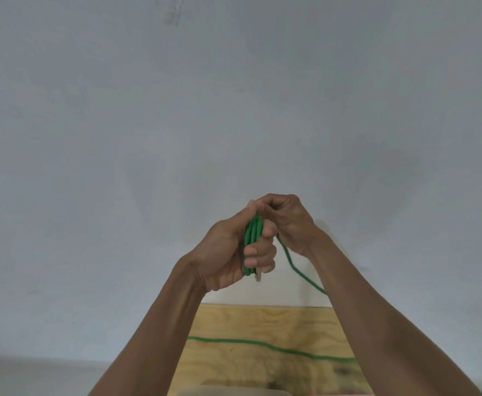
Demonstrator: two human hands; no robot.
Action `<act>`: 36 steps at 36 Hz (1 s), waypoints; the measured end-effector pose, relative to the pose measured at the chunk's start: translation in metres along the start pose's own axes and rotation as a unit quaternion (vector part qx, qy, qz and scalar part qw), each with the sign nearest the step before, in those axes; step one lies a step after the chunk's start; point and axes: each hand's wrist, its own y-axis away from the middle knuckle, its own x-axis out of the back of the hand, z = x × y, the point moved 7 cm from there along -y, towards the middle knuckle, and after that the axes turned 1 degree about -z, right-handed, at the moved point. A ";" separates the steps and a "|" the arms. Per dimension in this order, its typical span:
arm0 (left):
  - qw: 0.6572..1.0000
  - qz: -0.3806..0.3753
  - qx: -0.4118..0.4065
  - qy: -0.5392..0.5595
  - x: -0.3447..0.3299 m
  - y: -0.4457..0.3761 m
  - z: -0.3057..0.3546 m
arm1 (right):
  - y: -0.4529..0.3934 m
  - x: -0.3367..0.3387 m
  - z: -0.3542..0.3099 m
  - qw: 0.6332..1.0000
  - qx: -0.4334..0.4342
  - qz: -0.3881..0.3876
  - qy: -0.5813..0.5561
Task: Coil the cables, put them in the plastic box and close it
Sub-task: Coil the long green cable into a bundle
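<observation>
Two bare forearms, lean and sinewy, no sleeves in view. Left hand (234,250) and right hand (288,218) ungloved, apparently without rings or watch, though blurred. Short, plain fingernails.

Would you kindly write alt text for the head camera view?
Two raised bare hands coil a green cable: the left hand grips a bundle of loops, the right hand pinches the strand at the top. The loose end trails down onto a plywood tabletop before a pale grey wall.
</observation>
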 end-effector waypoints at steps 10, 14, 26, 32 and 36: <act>0.984 0.129 -0.123 -0.020 0.021 -0.013 0.034 | 0.033 -0.016 0.042 0.997 -0.052 0.057 -0.007; 0.966 0.189 -0.170 -0.043 0.037 -0.015 0.047 | 0.041 -0.029 0.051 0.995 -0.072 0.063 0.031; 0.881 0.276 -0.133 -0.360 0.079 0.002 0.053 | 0.044 -0.032 0.020 0.968 -0.027 0.080 0.238; 0.893 0.190 -0.039 -0.406 0.073 0.008 0.026 | 0.023 -0.020 -0.040 0.950 0.052 0.015 0.309; 0.942 0.151 0.009 -0.301 0.053 0.006 0.007 | 0.003 -0.007 -0.048 0.967 0.071 -0.009 0.243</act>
